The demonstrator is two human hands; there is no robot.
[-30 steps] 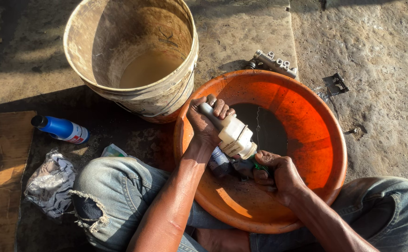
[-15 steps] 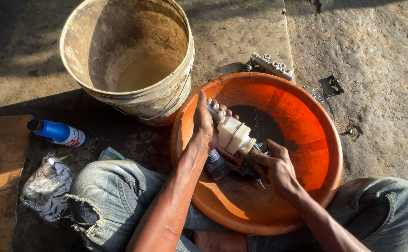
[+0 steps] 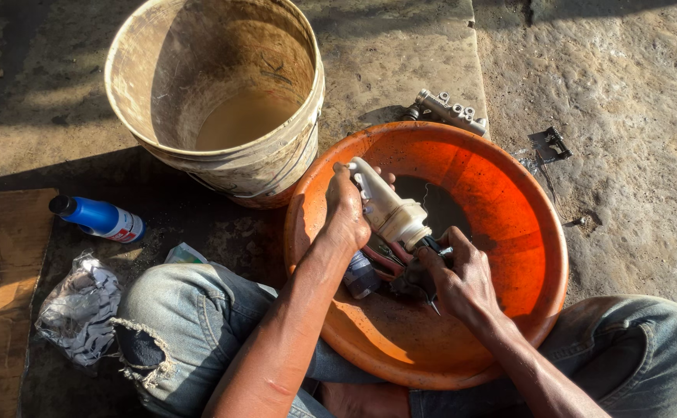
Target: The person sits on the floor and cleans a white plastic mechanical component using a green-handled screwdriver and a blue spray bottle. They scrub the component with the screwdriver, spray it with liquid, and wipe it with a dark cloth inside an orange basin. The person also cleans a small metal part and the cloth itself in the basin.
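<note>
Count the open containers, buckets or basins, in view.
2: a dirty pale bucket on the ground at upper left, and an orange basin just right of it, between the person's knees. None seem hidden.

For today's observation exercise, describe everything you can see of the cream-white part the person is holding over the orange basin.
The cream-white part is an elongated piece, plastic by its look, narrow at its upper left end and widening to a ribbed round collar at its lower right. It lies tilted over the orange basin, above dark liquid. The left hand grips its narrow end; the right hand works at the collar end, where dark fittings join it.
</note>
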